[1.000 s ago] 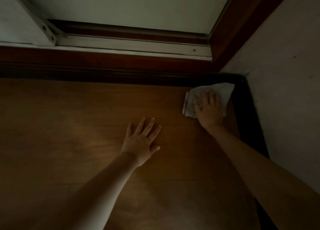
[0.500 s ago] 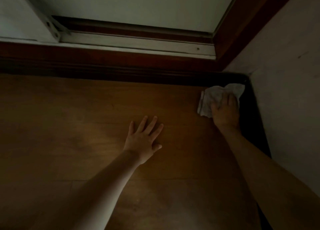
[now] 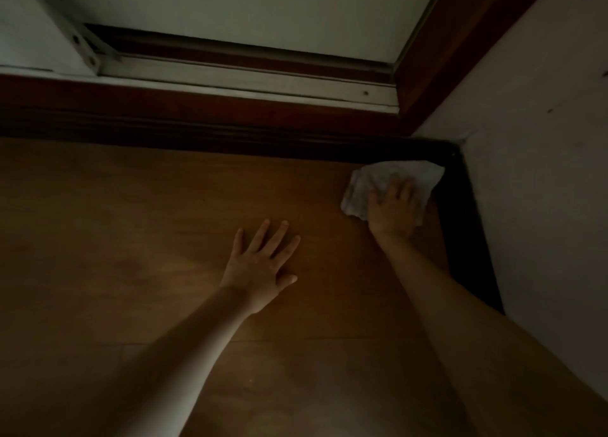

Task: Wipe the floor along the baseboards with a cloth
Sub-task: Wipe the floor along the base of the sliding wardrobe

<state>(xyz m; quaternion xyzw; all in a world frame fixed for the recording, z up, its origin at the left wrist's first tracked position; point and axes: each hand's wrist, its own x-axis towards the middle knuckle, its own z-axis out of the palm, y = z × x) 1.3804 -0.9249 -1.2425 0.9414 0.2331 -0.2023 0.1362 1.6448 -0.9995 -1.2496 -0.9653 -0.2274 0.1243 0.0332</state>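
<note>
A crumpled white cloth (image 3: 365,186) lies on the brown wooden floor (image 3: 131,239) in the far right corner, touching the dark baseboard (image 3: 460,213). My right hand (image 3: 393,209) presses flat on the cloth, its fingers spread over it and covering its near part. Flat on the bare floor to the left of it rests my left hand (image 3: 261,265), fingers straight and spread, holding nothing.
A dark baseboard (image 3: 197,134) runs along the far edge below a sliding door's metal track (image 3: 250,78). A pale wall (image 3: 543,173) rises on the right. The room is dim.
My right hand has slid the cloth rightwards into the corner against the right baseboard. My left hand has stayed in place on the floor.
</note>
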